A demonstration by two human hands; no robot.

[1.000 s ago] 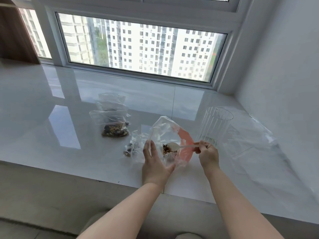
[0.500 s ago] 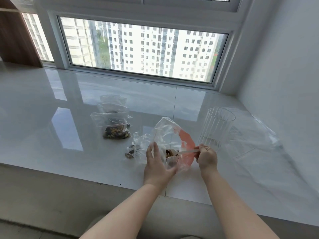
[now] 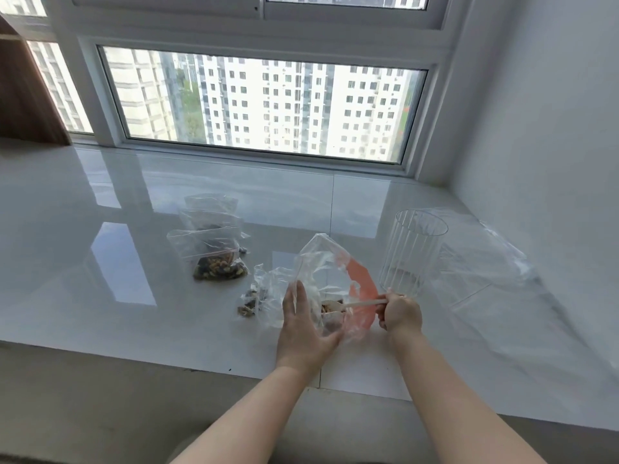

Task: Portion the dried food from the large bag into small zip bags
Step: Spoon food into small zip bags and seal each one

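Meanwhile, seen from the head camera: left hand [image 3: 303, 333] gripping the near side of a clear large bag [image 3: 330, 279] with a red patch, thumb hooked round the plastic, fingers straight against it. Right hand [image 3: 400, 313] pinching a pale spoon [image 3: 355, 303], handle lying roughly level, bowl pointing left into the bag's mouth and loaded with dried food [image 3: 326, 308]. Filled zip bags [image 3: 209, 242] stacked well apart to the left, beyond the left hand; scoop likely bound that way or to the crumpled bag [image 3: 264, 289] just beside. Ribbed clear cup [image 3: 413, 252] upright behind the right hand.
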